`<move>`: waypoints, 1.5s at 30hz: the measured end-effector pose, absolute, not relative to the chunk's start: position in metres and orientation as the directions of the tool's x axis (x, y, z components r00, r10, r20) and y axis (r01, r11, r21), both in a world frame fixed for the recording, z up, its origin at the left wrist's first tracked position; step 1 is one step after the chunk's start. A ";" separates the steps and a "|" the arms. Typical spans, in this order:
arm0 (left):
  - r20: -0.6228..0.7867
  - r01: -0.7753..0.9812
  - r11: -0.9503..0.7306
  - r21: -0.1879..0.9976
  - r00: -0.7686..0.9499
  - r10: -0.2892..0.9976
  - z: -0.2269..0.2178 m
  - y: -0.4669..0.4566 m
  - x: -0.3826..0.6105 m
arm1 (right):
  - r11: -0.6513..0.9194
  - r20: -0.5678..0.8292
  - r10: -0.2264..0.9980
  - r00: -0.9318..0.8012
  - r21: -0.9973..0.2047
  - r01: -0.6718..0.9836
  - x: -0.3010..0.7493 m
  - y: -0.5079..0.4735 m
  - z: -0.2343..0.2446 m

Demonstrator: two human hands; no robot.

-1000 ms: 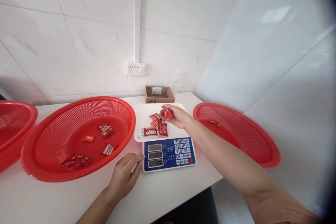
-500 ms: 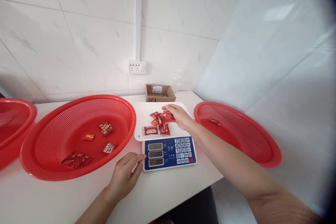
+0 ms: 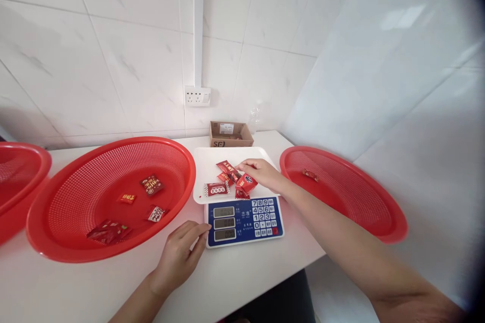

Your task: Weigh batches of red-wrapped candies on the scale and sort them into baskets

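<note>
A white and blue digital scale (image 3: 244, 214) stands on the table, with a white weighing tray (image 3: 204, 161) behind its keypad. Several small red snack packets (image 3: 217, 189) lie in a loose pile on this tray. Above the pile is my right hand (image 3: 261, 174), its fingers stretched out to the left over the packets and touching or nearly touching them. Just below its fingers rests a tilted red packet (image 3: 246, 183). My left hand (image 3: 184, 247) has thumb and forefinger pressed together at the left edge of the scale.
To the left, a large red basket (image 3: 113, 149) holds several packets, with another red basket (image 3: 22, 149) partly in view beyond. A red basket (image 3: 352, 174) at the right holds one small packet (image 3: 310, 175). Behind the scale sits a cardboard box (image 3: 231, 141) by the tiled wall.
My right hand has let the red packet down onto the pile and moved slightly right and down. The packets have spread a little, and the top display's reading differs. My left hand stays put.
</note>
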State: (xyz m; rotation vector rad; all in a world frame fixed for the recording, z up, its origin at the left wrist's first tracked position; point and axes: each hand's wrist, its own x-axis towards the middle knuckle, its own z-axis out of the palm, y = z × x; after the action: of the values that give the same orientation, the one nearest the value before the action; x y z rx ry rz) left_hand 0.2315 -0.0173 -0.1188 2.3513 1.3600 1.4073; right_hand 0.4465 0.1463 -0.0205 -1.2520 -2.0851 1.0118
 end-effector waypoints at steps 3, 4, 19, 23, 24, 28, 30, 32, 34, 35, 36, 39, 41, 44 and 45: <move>0.671 0.642 -0.603 0.474 0.180 0.719 -0.119 -0.017 0.232 | 0.226 0.012 0.913 -0.408 -0.848 0.479 0.449 0.142 -0.010; 0.670 0.641 -0.602 0.476 0.179 0.720 -0.119 -0.017 0.232 | 0.188 -0.030 0.911 -0.411 -0.856 0.481 0.450 0.140 -0.006; 0.664 0.650 -0.603 0.464 0.195 0.721 -0.116 -0.017 0.232 | 0.357 -0.284 0.770 -0.571 -0.550 0.755 0.464 0.126 -0.006; 0.670 0.644 -0.605 0.468 0.187 0.718 -0.113 -0.018 0.233 | 0.309 -0.213 0.858 -0.468 -0.514 0.800 0.466 0.124 -0.003; 0.671 0.645 -0.604 0.468 0.185 0.718 -0.112 -0.018 0.234 | 0.299 -0.211 0.867 -0.452 -0.505 0.810 0.466 0.123 -0.002; 0.671 0.652 -0.600 0.464 0.184 0.718 -0.113 -0.018 0.233 | 0.275 -0.183 0.868 -0.462 -0.599 0.752 0.469 0.111 -0.002; 0.670 0.654 -0.599 0.462 0.186 0.719 -0.114 -0.017 0.232 | 0.269 -0.101 0.895 -0.435 -0.656 0.705 0.475 0.100 -0.001; 0.670 0.656 -0.598 0.460 0.185 0.719 -0.115 -0.017 0.232 | 0.251 -0.022 0.929 -0.370 -0.697 0.672 0.485 0.088 -0.001; 0.673 0.662 -0.595 0.457 0.181 0.718 -0.114 -0.017 0.231 | 0.214 0.073 0.969 -0.237 -0.729 0.650 0.501 0.075 -0.002; 0.676 0.664 -0.594 0.454 0.178 0.715 -0.113 -0.017 0.231 | 0.187 0.132 0.982 -0.133 -0.743 0.643 0.511 0.070 -0.003; 0.680 0.666 -0.594 0.451 0.173 0.712 -0.112 -0.017 0.231 | 0.159 0.196 0.980 -0.013 -0.754 0.637 0.522 0.065 -0.005; 0.692 0.670 -0.593 0.447 0.160 0.704 -0.109 -0.017 0.232 | 0.090 0.398 0.847 0.353 -0.760 0.644 0.557 0.058 -0.015; 0.691 0.669 -0.592 0.449 0.160 0.705 -0.109 -0.018 0.233 | 0.079 0.535 0.692 0.485 -0.723 0.686 0.582 0.060 -0.025; 0.678 0.673 -0.586 0.451 0.169 0.715 -0.111 -0.017 0.233 | 0.050 0.662 0.542 0.518 -0.641 0.766 0.612 0.068 -0.037; 0.675 0.677 -0.581 0.451 0.167 0.718 -0.112 -0.017 0.233 | 0.032 0.674 0.528 0.516 -0.623 0.781 0.620 0.071 -0.040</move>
State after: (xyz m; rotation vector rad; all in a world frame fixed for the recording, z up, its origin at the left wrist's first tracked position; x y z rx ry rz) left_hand 0.2326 -0.0168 -0.1119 2.3642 1.4150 1.4122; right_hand 0.6196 0.0706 -0.0402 -1.6324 -1.1364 -0.2809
